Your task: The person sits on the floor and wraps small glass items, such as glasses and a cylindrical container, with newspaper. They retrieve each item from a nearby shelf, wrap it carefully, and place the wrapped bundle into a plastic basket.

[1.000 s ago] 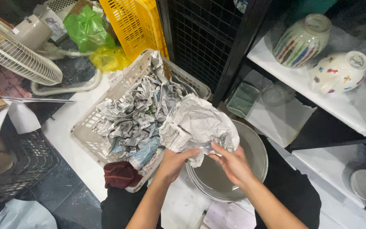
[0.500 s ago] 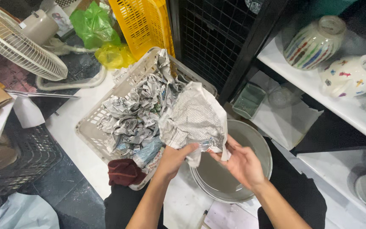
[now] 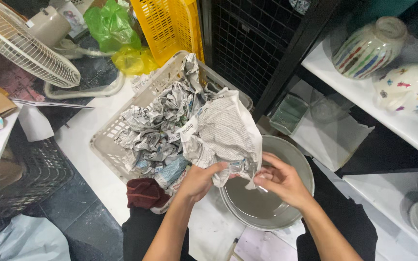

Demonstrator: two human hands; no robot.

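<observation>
Both hands, left point(image 3: 200, 181) and right point(image 3: 279, 181), now grip the crumpled newspaper sheet point(image 3: 226, 135) lifted higher above the grey round bowl point(image 3: 293, 159), beside the newspaper-filled white plastic basket point(image 3: 107, 145) on white floor.

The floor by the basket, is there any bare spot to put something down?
Yes: white floor between the basket and the fan's base is bare. The basket is crammed with crumpled newspaper, and the bowl fills the space beside it.

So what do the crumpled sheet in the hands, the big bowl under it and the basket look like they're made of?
Crumpled sheet: printed newsprint, matte, sharply creased. Bowl: probably glazed ceramic, grey with a soft sheen, though it could be metal. Basket: off-white moulded plastic, shown by its lattice walls. Both the left hand and the right hand grip the sheet.
</observation>
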